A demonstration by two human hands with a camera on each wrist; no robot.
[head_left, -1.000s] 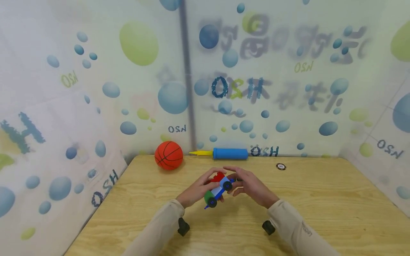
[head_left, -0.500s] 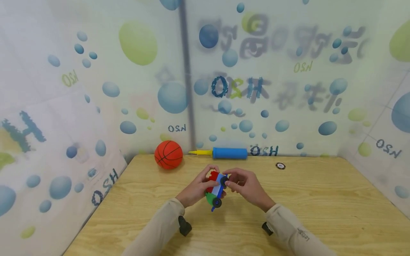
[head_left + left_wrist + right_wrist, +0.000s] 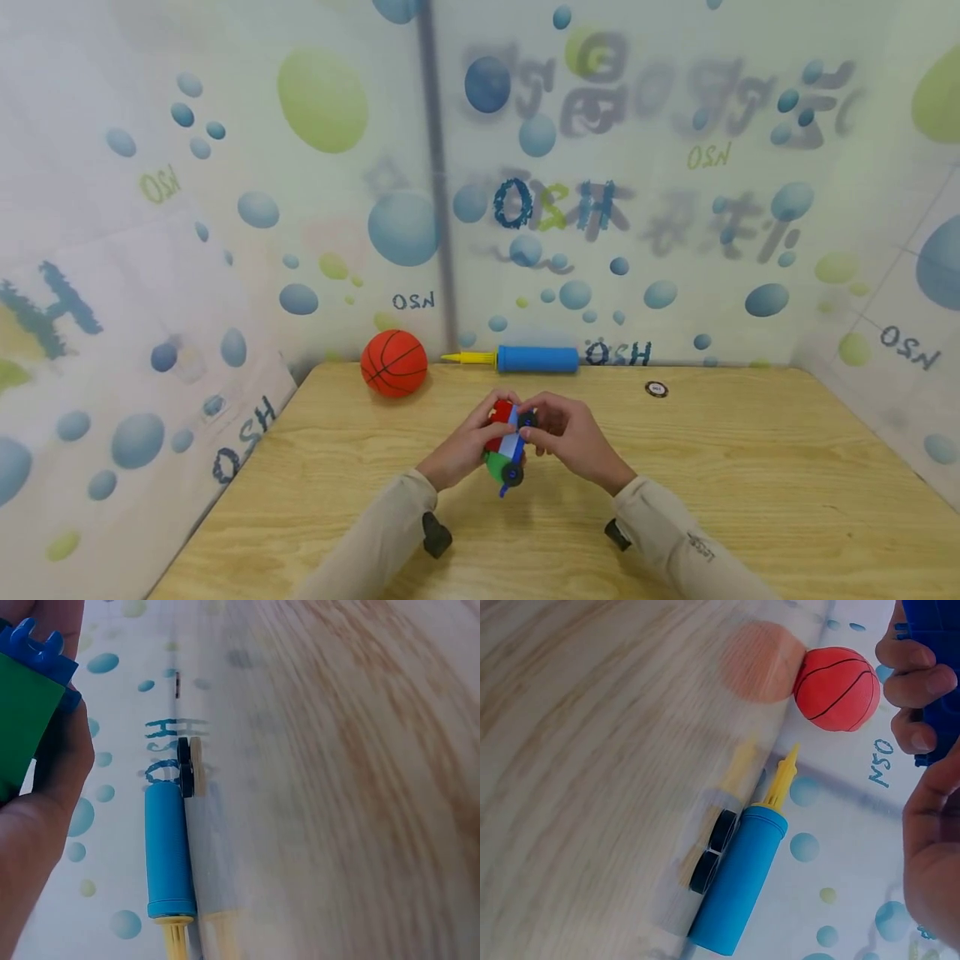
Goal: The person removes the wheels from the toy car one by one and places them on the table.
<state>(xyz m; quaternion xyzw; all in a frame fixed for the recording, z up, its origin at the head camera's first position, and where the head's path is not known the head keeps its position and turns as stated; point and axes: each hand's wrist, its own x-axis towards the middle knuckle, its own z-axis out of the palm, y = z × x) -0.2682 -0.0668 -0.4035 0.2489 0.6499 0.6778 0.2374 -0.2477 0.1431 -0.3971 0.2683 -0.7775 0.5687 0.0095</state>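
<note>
Red-green-blue toy car (image 3: 508, 445) is up over the desk (image 3: 720, 467), left hand (image 3: 471, 440) gripping it, right hand (image 3: 576, 430) has just closed in, pinching the far wheel (image 3: 528, 419), so that wheel's probably the focus

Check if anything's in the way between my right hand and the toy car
Nothing visible: your right hand pinches a black wheel at the far end of the toy car, and your left hand grips the other side.
</note>
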